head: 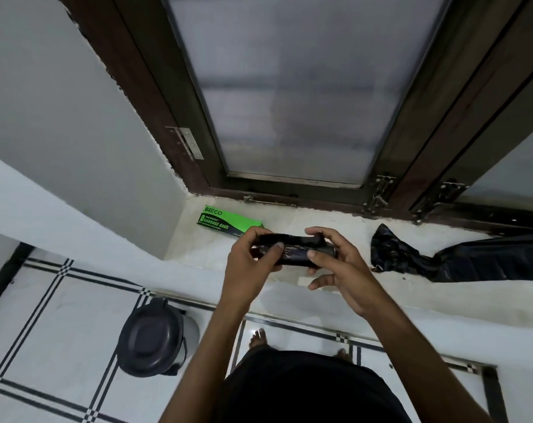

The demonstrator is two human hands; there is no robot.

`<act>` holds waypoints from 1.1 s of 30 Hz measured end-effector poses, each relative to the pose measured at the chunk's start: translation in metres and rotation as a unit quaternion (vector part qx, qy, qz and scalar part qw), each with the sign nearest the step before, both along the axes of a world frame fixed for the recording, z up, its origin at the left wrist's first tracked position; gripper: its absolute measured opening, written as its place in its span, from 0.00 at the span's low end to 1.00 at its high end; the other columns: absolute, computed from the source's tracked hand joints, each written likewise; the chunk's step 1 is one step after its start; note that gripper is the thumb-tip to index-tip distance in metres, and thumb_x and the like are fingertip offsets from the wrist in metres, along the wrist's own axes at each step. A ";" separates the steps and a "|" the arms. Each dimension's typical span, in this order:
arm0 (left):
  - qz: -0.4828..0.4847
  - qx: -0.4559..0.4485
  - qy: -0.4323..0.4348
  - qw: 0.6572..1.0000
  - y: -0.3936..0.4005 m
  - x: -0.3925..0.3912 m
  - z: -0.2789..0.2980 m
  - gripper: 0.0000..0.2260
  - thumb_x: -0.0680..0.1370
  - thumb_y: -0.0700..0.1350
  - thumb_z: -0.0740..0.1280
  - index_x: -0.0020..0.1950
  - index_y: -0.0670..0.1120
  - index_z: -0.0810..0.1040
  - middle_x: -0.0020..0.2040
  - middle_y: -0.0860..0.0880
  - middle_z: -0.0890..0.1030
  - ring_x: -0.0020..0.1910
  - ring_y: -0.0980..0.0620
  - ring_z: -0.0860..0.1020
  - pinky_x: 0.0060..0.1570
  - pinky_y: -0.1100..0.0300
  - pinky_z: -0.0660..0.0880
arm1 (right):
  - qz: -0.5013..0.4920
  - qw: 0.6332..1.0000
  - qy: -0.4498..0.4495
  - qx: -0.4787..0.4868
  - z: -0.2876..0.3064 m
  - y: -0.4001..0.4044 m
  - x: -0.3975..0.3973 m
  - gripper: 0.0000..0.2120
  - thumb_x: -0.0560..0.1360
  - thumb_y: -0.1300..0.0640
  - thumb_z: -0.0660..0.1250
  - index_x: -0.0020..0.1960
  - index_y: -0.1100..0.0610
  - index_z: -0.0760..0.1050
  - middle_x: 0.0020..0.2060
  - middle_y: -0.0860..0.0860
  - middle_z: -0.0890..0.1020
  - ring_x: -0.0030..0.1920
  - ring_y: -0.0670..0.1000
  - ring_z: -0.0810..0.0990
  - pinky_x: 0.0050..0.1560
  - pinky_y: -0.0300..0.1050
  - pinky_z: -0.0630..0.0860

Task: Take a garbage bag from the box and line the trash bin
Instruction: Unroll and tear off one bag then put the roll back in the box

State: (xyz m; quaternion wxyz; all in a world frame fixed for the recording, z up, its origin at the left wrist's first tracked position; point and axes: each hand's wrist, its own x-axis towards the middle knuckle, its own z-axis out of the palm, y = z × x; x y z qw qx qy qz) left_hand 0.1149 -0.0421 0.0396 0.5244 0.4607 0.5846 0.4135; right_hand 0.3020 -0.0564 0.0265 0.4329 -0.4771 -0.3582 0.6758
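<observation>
A black roll of garbage bags (292, 250) is held level over the white window ledge (320, 227) between both hands. My left hand (248, 264) grips its left end, thumb on top. My right hand (335, 264) holds its right end with the fingers curled around it. The green and black garbage bag box (227, 221) lies flat on the ledge just behind my left hand. Down on the tiled floor at the lower left stands the trash bin (155, 338), its dark lid closed.
A crumpled black bag (460, 257) lies on the ledge to the right. A frosted window in a dark brown frame (289, 96) rises behind the ledge. A white wall (60, 117) closes the left side. My bare feet (257, 337) stand on white tiles with black lines.
</observation>
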 end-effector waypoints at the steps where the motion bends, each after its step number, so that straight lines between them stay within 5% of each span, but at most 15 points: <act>1: -0.014 0.008 0.011 1.000 0.001 -0.005 -0.002 0.04 0.78 0.38 0.71 0.52 0.42 0.80 0.52 0.43 0.83 0.52 0.44 0.83 0.44 0.55 0.84 | 0.014 1.000 -0.002 0.002 0.001 0.001 -0.001 0.15 0.77 0.62 0.68 0.62 0.52 0.78 0.51 0.57 0.80 0.42 0.55 0.78 0.40 0.52 0.82; 11: -0.056 0.060 0.095 0.992 0.017 -0.045 -0.017 0.01 0.78 0.43 0.72 0.47 0.48 0.84 0.47 0.54 0.84 0.52 0.52 0.83 0.58 0.47 0.80 | -0.025 0.999 -0.024 0.034 -0.008 0.006 -0.018 0.03 0.79 0.66 0.64 0.48 0.61 0.74 0.48 0.51 0.82 0.51 0.60 0.84 0.49 0.57 0.82; 15: -0.066 0.067 0.141 0.986 0.019 -0.048 -0.014 0.14 0.80 0.55 0.66 0.39 0.52 0.85 0.46 0.58 0.83 0.53 0.57 0.81 0.55 0.56 0.78 | -0.071 0.997 -0.015 -0.020 -0.009 0.011 -0.023 0.07 0.80 0.60 0.63 0.44 0.59 0.73 0.49 0.58 0.83 0.50 0.62 0.85 0.50 0.55 0.82; 18: -0.070 0.097 0.180 0.976 0.025 -0.055 -0.016 0.14 0.80 0.51 0.68 0.36 0.51 0.84 0.45 0.57 0.83 0.50 0.59 0.80 0.47 0.66 0.75 | -0.126 0.990 -0.059 -0.010 -0.010 0.014 -0.025 0.06 0.78 0.61 0.68 0.45 0.60 0.72 0.46 0.56 0.81 0.47 0.62 0.85 0.46 0.52 0.83; 22: -0.066 0.190 0.270 0.942 0.041 -0.073 -0.022 0.02 0.76 0.45 0.74 0.46 0.47 0.86 0.49 0.53 0.83 0.51 0.56 0.80 0.52 0.60 0.77 | -0.197 0.976 -0.089 0.017 -0.017 0.019 -0.018 0.06 0.77 0.66 0.68 0.48 0.62 0.71 0.45 0.55 0.77 0.43 0.56 0.85 0.41 0.49 0.84; 26: -0.181 0.207 0.418 0.866 0.058 -0.090 -0.034 0.26 0.72 0.44 0.77 0.69 0.49 0.77 0.69 0.46 0.75 0.74 0.43 0.68 0.72 0.46 0.67 | -0.209 0.966 -0.150 0.036 -0.027 0.023 -0.023 0.06 0.77 0.67 0.67 0.48 0.61 0.71 0.42 0.54 0.77 0.40 0.56 0.83 0.36 0.46 0.82; 29: -0.206 0.195 0.522 0.805 0.065 -0.092 -0.043 0.33 0.72 0.46 0.77 0.76 0.53 0.71 0.76 0.44 0.69 0.79 0.38 0.59 0.76 0.37 0.55 | -0.174 0.969 -0.168 0.048 -0.032 0.027 -0.041 0.08 0.76 0.68 0.68 0.48 0.57 0.72 0.43 0.55 0.78 0.43 0.64 0.82 0.34 0.47 0.81; 33: -0.197 0.178 0.500 0.824 0.071 -0.090 -0.044 0.27 0.71 0.47 0.77 0.70 0.55 0.77 0.68 0.47 0.76 0.74 0.40 0.67 0.72 0.32 0.61 | -0.212 0.958 -0.191 0.042 -0.035 0.037 -0.074 0.15 0.74 0.61 0.73 0.52 0.50 0.70 0.49 0.53 0.82 0.42 0.59 0.85 0.32 0.42 0.77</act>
